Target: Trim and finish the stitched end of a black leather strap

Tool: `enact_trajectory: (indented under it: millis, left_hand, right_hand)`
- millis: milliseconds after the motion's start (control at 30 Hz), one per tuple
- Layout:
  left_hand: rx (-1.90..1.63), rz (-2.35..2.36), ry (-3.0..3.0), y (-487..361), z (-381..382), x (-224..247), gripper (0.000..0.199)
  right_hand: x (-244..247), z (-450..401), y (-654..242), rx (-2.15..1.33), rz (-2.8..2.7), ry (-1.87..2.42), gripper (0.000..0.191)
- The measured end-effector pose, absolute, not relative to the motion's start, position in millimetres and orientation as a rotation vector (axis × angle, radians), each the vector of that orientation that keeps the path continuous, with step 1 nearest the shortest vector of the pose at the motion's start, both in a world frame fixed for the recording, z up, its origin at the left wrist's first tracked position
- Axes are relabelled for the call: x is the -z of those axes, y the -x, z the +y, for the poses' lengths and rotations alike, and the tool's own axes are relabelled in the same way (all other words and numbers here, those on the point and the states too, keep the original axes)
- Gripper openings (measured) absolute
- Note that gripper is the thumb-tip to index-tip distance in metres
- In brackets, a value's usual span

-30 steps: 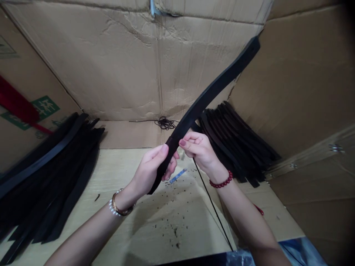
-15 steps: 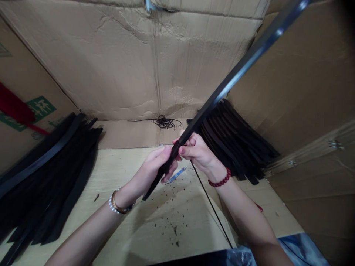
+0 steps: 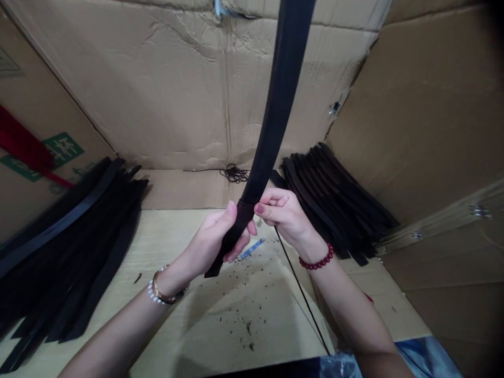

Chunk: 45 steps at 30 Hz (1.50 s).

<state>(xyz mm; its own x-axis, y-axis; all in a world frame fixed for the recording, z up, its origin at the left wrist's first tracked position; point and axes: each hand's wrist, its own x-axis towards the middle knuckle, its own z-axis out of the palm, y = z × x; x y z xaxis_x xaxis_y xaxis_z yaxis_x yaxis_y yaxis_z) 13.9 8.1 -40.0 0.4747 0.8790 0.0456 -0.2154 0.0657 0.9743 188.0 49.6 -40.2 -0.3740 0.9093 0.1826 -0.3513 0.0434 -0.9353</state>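
A long, slightly curved black strip (image 3: 277,105) rises from my hands past the top edge of the view, its broad face showing. Near its lower end my left hand (image 3: 216,236) is wrapped round it, thumb on top, by a darker wrapped section (image 3: 242,214). My right hand (image 3: 281,212) pinches at the right edge of that wrapped part, fingers closed. A thin black cord (image 3: 301,286) runs from below my right hand down to the table's front edge. Whether the cord's upper end lies between my right fingertips is too small to tell.
Stacks of black strips lie at left (image 3: 74,247) and right (image 3: 334,199). A tangled black cord (image 3: 235,173) rests at the back by the cardboard wall (image 3: 169,94). A blue-and-white tool (image 3: 252,248) and dark crumbs lie on the table (image 3: 220,336). Something red (image 3: 27,144) hangs at left.
The black strip has swung from leaning right to nearly upright and turned its broad face toward me. Both hands still hold at about the same place.
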Motion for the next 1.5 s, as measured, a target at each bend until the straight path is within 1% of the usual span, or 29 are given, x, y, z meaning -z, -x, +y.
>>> enact_trajectory:
  millis: [100, 200, 267, 333, 400, 500, 567, 667, 800, 867, 933, 1067, 1167, 1233, 1367, 1500]
  left_hand:
    - [-0.783, 0.639, -1.181, -11.4, 7.8, 36.7, 0.065]
    - [-0.629, 0.576, -1.121, -10.3, 8.3, 37.5, 0.071]
    - [-0.589, 0.538, -1.123, -11.0, 9.1, 40.9, 0.073]
    - [-0.622, 0.512, -1.179, -12.7, 10.2, 44.7, 0.075]
    - [-0.731, 0.535, -1.257, -15.0, 11.0, 46.7, 0.069]
    - [-0.948, 0.729, -1.361, -18.5, 10.9, 43.4, 0.044]
    - [-1.013, 0.853, -1.405, -20.3, 10.0, 38.9, 0.035]
    - [-1.039, 0.905, -1.423, -21.7, 8.7, 34.4, 0.033]
    - [-1.058, 0.830, -1.422, -19.4, 10.3, 33.7, 0.029]
    - [-1.013, 0.736, -1.405, -16.6, 12.0, 34.0, 0.031]
    - [-0.941, 0.628, -1.352, -14.6, 13.3, 35.2, 0.038]
    - [-0.770, 0.474, -1.174, -15.5, 13.9, 41.6, 0.057]
    - [-0.751, 0.498, -1.248, -17.1, 15.2, 47.1, 0.067]
    - [-0.857, 0.607, -1.365, -17.1, 17.3, 49.7, 0.063]
    - [-1.119, 0.989, -1.563, -15.3, 20.9, 52.4, 0.042]
    - [-1.155, 1.093, -1.550, -14.9, 19.4, 51.6, 0.042]
  right_hand:
    - [44.7, 53.0, -191.1, -1.700, -1.343, 0.551, 0.032]
    - [50.2, 56.8, -191.3, -1.846, -1.402, 0.449, 0.041]
    - [52.7, 58.9, -190.2, -1.886, -1.396, 0.423, 0.045]
    - [53.1, 60.1, -188.8, -1.909, -1.388, 0.433, 0.051]
    - [51.2, 59.8, -187.8, -1.882, -1.360, 0.469, 0.053]
    - [45.6, 57.1, -187.1, -1.752, -1.279, 0.569, 0.046]
    - [42.9, 55.4, -186.3, -1.688, -1.246, 0.635, 0.042]
    - [43.1, 55.8, -184.0, -1.674, -1.202, 0.660, 0.041]
    - [49.3, 61.6, -183.1, -1.734, -1.168, 0.586, 0.044]
    - [52.7, 63.9, -184.8, -1.786, -1.225, 0.514, 0.041]
    - [55.3, 64.3, -187.1, -1.827, -1.305, 0.462, 0.039]
    - [55.4, 60.5, -189.0, -1.839, -1.418, 0.405, 0.055]
    - [49.1, 56.4, -187.0, -1.822, -1.381, 0.469, 0.055]
    - [42.9, 53.3, -185.2, -1.763, -1.295, 0.586, 0.049]
    - [33.3, 47.6, -183.3, -1.621, -1.170, 0.786, 0.042]
    - [32.8, 45.8, -181.9, -1.584, -1.135, 0.819, 0.044]
